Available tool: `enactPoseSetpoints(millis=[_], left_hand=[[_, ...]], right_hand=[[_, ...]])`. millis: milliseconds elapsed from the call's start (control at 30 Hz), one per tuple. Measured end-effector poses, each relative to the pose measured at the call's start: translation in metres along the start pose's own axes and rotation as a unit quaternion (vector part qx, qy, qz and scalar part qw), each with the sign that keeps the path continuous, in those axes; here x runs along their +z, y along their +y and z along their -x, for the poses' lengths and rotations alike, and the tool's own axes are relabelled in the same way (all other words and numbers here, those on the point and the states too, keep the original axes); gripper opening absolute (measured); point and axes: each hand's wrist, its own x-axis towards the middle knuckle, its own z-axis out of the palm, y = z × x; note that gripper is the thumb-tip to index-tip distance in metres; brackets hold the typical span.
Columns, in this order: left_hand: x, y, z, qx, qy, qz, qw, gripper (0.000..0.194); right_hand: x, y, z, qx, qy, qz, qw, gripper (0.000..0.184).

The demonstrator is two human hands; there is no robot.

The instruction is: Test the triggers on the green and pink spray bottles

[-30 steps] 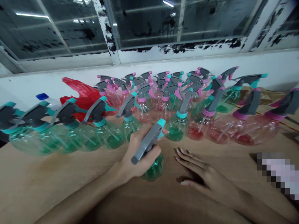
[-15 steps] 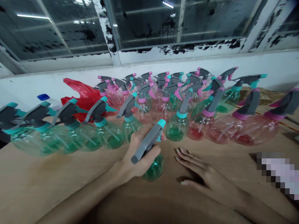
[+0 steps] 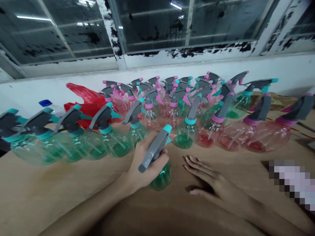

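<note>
My left hand point(image 3: 147, 160) is wrapped round the neck of a green spray bottle point(image 3: 162, 178) that stands on the wooden table point(image 3: 98, 190). The bottle's grey spray head with a turquoise nozzle point(image 3: 167, 128) sticks up above my fingers and points away from me. My fingers hide its collar. To the right, my right hand point(image 3: 209, 177) rests palm down on the table, fingers stretched out, holding nothing. Just beyond the hands stand another green spray bottle point(image 3: 185, 136) and a pink spray bottle point(image 3: 211, 134).
A front row of green bottles point(image 3: 115, 144) runs left, pink bottles point(image 3: 261, 137) right. Several more pink and green bottles point(image 3: 173, 113) crowd behind. A red plastic bag point(image 3: 86, 98) and a blue-capped bottle point(image 3: 45, 103) lie by the wall. A blurred-out item point(image 3: 292, 180) lies at right.
The spray head in my left hand has tipped very slightly left, and a fingertip at its trigger has shifted. My right hand stays where it was.
</note>
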Motion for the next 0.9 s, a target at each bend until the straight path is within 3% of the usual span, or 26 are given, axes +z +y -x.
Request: enactPoseSetpoints(millis=[233,633,900], left_hand=[[0.004,-0.001,0.002,-0.034,0.012,-0.005,0.999,0.023],[0.005,-0.009,0.004,-0.032,0.005,0.016,0.999,0.025],[0.004,-0.001,0.005,-0.061,-0.005,0.024,0.998,0.016]], right_hand=[[0.0,0.001,0.0,-0.009,0.017,-0.017,1.0,0.059],[0.0,-0.002,-0.002,-0.016,0.03,0.027,0.999,0.057],[-0.019,-0.049,-0.025,0.009,0.103,0.035,0.994,0.062]])
